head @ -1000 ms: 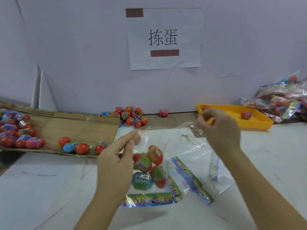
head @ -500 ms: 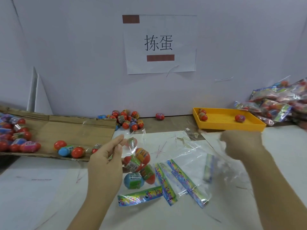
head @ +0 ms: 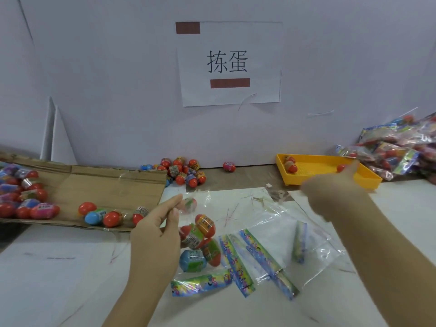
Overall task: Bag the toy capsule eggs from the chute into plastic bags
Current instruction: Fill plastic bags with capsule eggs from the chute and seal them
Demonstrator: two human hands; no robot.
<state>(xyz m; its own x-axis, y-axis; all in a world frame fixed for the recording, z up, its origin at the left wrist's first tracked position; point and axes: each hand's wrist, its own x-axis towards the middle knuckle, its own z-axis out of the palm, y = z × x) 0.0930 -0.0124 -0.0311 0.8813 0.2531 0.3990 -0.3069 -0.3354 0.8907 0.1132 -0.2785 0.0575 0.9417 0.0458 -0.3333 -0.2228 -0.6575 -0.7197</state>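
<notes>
hands apart: left hand pinches a clear bag holding five eggs; right hand, blurred, grip unclear, by three-egg tray.

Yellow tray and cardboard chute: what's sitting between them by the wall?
In the head view, a heap of capsule eggs lies beside the cardboard chute, then one lone pink egg, then bare table up to the yellow tray.

Bare table front left is open for a hand. Cardboard chute blocks the left. Egg cluster and stray egg line the wall, with a free gap before the yellow tray. Filled-bag pile closes the far right. Empty bags cover the centre, where the left hand pinches a hanging egg bag.
</notes>
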